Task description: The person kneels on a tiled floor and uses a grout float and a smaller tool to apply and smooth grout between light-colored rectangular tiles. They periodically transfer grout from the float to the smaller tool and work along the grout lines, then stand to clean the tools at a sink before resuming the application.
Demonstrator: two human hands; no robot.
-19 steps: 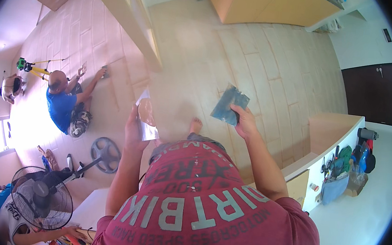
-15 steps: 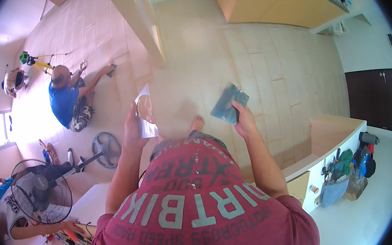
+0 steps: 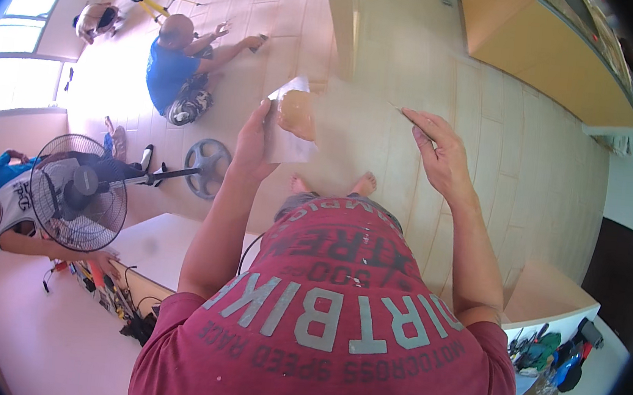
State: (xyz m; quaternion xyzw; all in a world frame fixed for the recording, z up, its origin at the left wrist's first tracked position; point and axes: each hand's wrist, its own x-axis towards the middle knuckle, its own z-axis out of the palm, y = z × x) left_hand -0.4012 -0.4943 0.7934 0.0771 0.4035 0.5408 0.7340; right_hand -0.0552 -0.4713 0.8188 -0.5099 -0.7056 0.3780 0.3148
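Observation:
My left hand (image 3: 253, 142) grips a pale, shiny flat plate (image 3: 281, 151) by its left edge. A thick lump of tan paste (image 3: 296, 114) lies on the plate. In my right hand (image 3: 444, 158), a thin flat scraper (image 3: 398, 109) is pinched between thumb and fingers. It is turned almost edge-on, so its face hardly shows. Plate and scraper are apart, both raised in front of me above the tiled floor (image 3: 481, 145).
At the left, a person in blue (image 3: 164, 76) crouches on the floor near a tripod. A standing fan (image 3: 81, 191) and another person beside a bench with tools are at lower left. A yellowish cabinet (image 3: 543, 59) stands far right; a low white partition (image 3: 549, 319) is at right.
My view has swung to the right. The scraper, earlier showing its broad blue-grey face, has turned edge-on. The plate has tipped so that more of the paste shows.

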